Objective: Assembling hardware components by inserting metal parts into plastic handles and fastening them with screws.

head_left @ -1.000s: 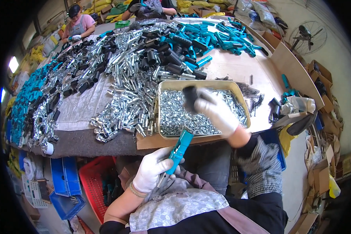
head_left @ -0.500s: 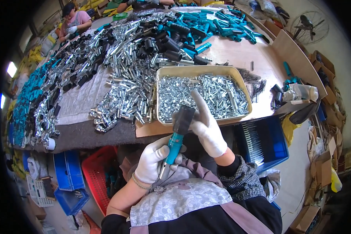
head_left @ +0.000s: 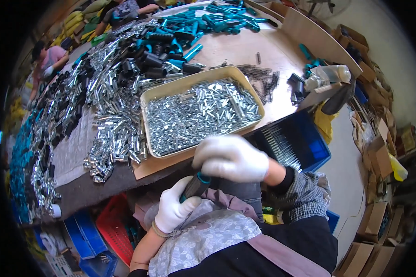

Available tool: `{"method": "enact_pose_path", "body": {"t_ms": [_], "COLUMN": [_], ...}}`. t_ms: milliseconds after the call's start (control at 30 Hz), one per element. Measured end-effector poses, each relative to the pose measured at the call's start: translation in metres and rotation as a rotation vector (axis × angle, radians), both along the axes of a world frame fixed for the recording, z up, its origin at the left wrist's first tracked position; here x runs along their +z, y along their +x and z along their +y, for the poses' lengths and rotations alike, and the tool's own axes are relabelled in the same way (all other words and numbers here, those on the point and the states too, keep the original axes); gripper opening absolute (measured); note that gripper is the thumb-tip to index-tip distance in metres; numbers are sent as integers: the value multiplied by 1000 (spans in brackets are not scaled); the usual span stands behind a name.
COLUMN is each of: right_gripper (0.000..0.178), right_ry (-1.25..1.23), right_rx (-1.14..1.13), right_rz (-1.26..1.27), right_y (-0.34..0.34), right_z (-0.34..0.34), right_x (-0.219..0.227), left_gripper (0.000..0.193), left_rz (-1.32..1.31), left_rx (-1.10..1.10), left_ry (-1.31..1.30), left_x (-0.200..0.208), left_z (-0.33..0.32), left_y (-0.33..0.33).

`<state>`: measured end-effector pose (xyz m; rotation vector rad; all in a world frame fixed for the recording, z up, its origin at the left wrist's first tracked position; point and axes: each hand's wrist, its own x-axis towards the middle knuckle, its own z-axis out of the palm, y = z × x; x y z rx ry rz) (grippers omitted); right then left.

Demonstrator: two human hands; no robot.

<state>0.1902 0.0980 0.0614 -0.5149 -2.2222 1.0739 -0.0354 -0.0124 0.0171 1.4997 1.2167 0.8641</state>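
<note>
My gloved left hand (head_left: 173, 210) is wrapped round a teal and black tool handle (head_left: 198, 186) in front of my lap. The handle slants up to the right, with a teal rim at its upper end. My gloved right hand (head_left: 233, 159) hangs over that upper end with its fingers curled in. Whatever those fingers hold, if anything, is hidden, and I cannot tell whether they touch the handle. Just beyond is a cream tray (head_left: 192, 84) full of small shiny metal pins and parts.
Metal sleeves (head_left: 118, 134) and black and teal parts heap the table's left and back. Springs (head_left: 268, 85) lie right of the tray. A blue bin (head_left: 316, 157) of metal rods stands at right, a red basket (head_left: 113, 226) below left. Co-workers (head_left: 53, 62) sit across the table.
The view has shifted to the right. My right hand, earlier with its index finger raised beside the tool, is now curled over its end. The handle is tilted differently and its metal tip is hidden.
</note>
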Motion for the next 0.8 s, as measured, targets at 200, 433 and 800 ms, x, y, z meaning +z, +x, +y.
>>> {"method": "enact_pose_path", "body": {"t_ms": [200,433,800], "right_gripper": [16,29,14], "right_ry": [396,144,105], "right_rx": [-1044,-1112,-669], "right_rz": [-338,-821,131], "right_y": [123,122,43], "right_z": [127,152,73], "right_x": [-47,-58,-4], "left_gripper": [68,66,75], "left_rz": [117,161,63], "left_rx": [-25,-4,109], "left_ry": [81,121,18], "left_x": [0,-7,-8], "left_z": [2,4,10], "left_y": [-5,4,-14]}}
